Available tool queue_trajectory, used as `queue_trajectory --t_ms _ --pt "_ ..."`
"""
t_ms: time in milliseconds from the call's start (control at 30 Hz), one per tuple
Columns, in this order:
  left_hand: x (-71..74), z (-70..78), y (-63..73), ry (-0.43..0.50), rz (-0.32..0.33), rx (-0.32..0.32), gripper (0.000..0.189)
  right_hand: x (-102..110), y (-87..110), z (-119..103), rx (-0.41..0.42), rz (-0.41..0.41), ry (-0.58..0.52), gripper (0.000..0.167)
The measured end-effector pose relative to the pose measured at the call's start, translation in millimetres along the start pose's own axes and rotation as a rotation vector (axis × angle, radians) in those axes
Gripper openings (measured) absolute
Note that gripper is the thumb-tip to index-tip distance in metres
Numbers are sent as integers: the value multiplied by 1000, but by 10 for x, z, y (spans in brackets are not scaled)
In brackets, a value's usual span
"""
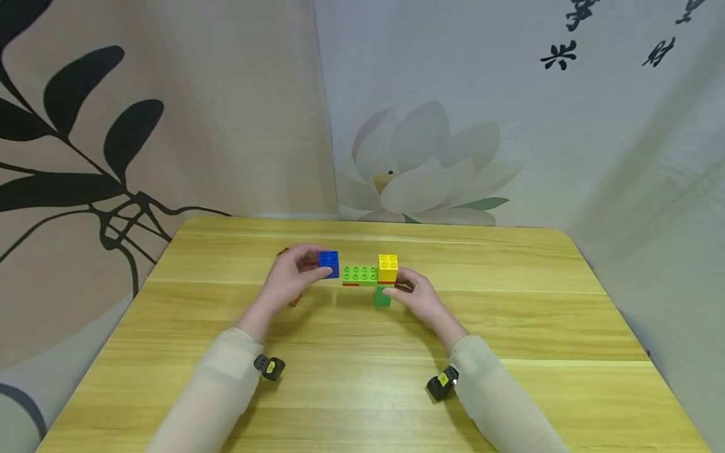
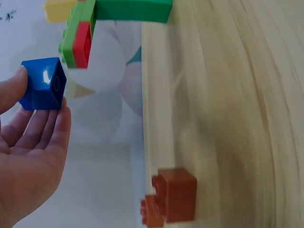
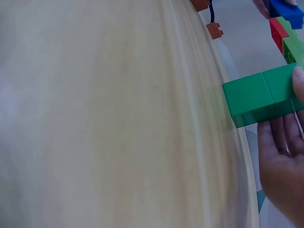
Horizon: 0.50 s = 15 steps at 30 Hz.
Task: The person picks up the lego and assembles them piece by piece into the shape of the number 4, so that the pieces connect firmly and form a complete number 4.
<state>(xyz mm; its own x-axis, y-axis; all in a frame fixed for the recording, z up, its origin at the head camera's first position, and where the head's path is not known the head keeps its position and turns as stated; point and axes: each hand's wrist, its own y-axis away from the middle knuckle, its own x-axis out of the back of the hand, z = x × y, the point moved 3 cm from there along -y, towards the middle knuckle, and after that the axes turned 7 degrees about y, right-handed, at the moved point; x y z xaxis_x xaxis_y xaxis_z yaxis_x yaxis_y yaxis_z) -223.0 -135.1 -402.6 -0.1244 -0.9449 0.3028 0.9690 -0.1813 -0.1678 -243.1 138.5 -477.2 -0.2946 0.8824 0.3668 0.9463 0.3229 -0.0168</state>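
Observation:
A blue brick [image 1: 329,264] is pinched between the thumb and fingers of my left hand [image 1: 290,275]; its studs face up. Just right of it, apart by a small gap, is a joined block build: a light-green brick [image 1: 360,275] with a red brick [image 2: 82,45] under its left end. A yellow brick [image 1: 387,267] tops the build's right end, above a column of two green bricks [image 3: 259,95]. My right hand [image 1: 420,296] holds this green column, thumb on the near side. Whether the column touches the table cannot be told.
Orange-brown bricks [image 2: 178,195] stand on the wooden table [image 1: 351,390], partly hidden behind my left hand in the head view. Behind the table's far edge hangs a printed curtain [image 1: 255,126]. A small black camera [image 1: 270,367] sits on each wrist.

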Motion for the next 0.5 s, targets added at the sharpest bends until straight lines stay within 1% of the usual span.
queue_trajectory --t_ms 133,300,500 --pt "-93 57 -28 16 -19 -24 38 -6 3 -2 7 -2 0 42" --pt "-149 129 -50 25 -20 -69 37 -10 0 2 22 -5 -8 43" --pt "-214 183 -74 61 -21 -87 37 -11 -1 -4 20 -6 -10 44"
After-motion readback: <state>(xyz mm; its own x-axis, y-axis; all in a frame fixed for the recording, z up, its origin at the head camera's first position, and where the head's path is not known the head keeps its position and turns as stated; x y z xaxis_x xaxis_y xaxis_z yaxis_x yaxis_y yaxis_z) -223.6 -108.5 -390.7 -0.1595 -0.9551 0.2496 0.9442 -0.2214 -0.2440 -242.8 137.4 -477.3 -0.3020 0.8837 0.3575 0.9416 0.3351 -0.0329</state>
